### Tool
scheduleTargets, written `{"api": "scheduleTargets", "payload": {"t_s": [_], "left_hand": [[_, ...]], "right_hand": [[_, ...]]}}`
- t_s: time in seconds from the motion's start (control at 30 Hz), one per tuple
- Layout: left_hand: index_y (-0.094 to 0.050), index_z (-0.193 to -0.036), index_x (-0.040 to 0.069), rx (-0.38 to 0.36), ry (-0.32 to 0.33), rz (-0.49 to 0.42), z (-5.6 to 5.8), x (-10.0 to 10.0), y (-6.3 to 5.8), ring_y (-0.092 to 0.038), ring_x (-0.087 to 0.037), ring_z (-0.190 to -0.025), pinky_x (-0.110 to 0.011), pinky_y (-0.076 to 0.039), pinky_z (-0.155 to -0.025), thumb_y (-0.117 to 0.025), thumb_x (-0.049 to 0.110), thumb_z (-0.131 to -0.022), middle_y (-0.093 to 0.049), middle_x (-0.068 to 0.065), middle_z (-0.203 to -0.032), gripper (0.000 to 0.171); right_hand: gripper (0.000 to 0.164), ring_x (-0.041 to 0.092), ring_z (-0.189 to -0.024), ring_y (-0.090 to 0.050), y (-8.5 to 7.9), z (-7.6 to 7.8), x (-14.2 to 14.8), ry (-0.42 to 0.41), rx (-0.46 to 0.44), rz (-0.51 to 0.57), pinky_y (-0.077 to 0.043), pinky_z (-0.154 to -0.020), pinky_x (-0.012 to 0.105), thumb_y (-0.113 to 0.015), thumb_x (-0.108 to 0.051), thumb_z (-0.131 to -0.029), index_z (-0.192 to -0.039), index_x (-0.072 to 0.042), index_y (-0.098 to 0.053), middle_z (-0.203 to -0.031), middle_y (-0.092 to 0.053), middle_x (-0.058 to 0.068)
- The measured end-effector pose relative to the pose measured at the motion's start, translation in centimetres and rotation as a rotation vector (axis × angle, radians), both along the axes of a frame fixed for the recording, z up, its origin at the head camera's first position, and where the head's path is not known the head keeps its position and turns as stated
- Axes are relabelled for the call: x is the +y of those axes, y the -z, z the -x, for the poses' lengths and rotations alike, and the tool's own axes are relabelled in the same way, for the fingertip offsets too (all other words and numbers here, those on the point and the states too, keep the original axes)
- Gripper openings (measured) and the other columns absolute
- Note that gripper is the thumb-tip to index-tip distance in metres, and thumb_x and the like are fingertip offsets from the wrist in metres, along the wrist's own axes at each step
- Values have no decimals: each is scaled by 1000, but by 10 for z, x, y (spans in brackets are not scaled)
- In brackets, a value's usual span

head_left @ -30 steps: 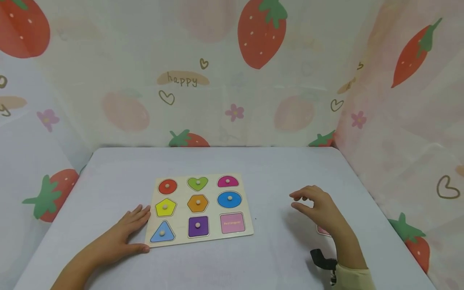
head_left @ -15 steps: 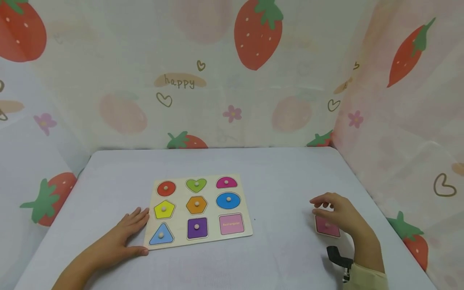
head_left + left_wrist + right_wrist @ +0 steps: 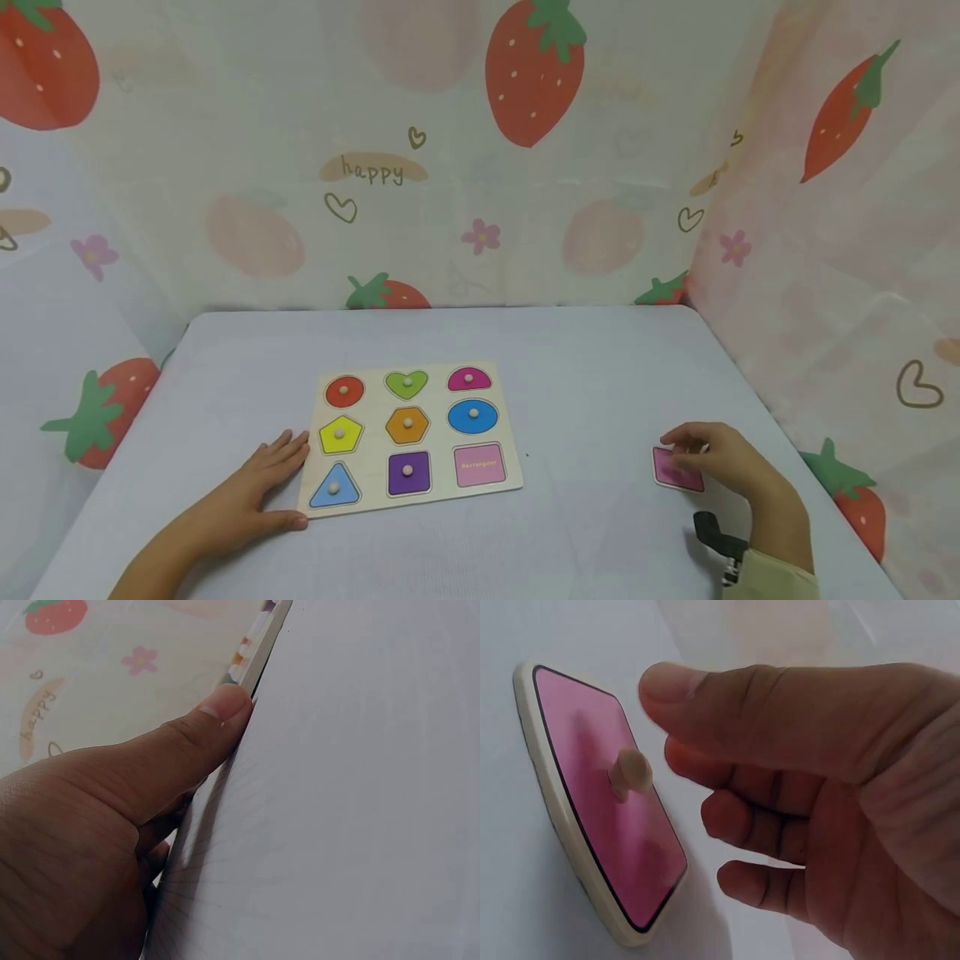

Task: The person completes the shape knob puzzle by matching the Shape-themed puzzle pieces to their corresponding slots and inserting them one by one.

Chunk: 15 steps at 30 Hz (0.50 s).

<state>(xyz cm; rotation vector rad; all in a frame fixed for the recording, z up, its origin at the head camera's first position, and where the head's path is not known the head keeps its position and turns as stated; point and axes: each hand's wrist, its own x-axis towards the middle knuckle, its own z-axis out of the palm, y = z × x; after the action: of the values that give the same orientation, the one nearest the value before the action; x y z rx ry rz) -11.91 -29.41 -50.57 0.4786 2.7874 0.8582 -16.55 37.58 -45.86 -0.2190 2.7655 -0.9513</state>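
A wooden shape puzzle board (image 3: 442,492) lies flat on the white table. Knobbed pieces fill it, except the lower-right slot (image 3: 480,464), which shows pink with a printed word. Against the board's left edge rests my left hand (image 3: 251,490), its fingers spread and relaxed; the left wrist view shows the thumb (image 3: 202,727) at that edge. On the right lies a pink rectangular puzzle piece (image 3: 678,477) with a wooden knob (image 3: 634,771). Just over it hovers my right hand (image 3: 731,467), fingers loosely bent. In the right wrist view, thumb and fingertips are close to the knob but apart from it.
The white table (image 3: 585,358) has a wall hanging (image 3: 637,150) with strawberries behind it and similar fabric at both sides. A black strap piece (image 3: 716,537) sticks out from my right wrist, next to the sleeve (image 3: 772,577).
My right hand has moved right and down to the pink piece, lowering its fingers towards the knob. The left hand stays at the board's edge. The head view has shifted slightly.
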Motion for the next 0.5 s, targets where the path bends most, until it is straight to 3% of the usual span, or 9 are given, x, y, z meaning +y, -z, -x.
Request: {"api": "scheduleTargets", "payload": {"t_s": [0.2, 0.33, 0.5], "left_hand": [[-39, -159, 11, -7, -8, 5, -1, 1, -2, -11, -38, -158, -19, 12, -123, -77, 69, -74, -27, -4, -169, 109], [-39, -158, 10, -5, -5, 6, -2, 2, -3, -11, -38, -158, -14, 13, -120, -77, 68, -75, -28, -5, -169, 109], [-39, -158, 9, -6, -5, 8, -2, 2, -4, -11, -38, -158, -17, 12, -122, -77, 69, -75, -27, -5, -169, 109]], "right_hand": [[28, 18, -94, -57, 4, -3, 7, 31, -76, -13, -49, -78, 31, -81, -26, -88, -112, -11, -76, -100, -68, 3], [28, 18, -91, -57, 7, -4, 10, 30, -116, 33, -49, -74, 27, -82, -25, -88, -110, -10, -76, -96, -67, 5], [25, 17, -87, -58, 9, -2, 12, 19, -137, 59, -50, -71, 25, -81, -22, -88, -108, -8, -76, -93, -67, 5]]}}
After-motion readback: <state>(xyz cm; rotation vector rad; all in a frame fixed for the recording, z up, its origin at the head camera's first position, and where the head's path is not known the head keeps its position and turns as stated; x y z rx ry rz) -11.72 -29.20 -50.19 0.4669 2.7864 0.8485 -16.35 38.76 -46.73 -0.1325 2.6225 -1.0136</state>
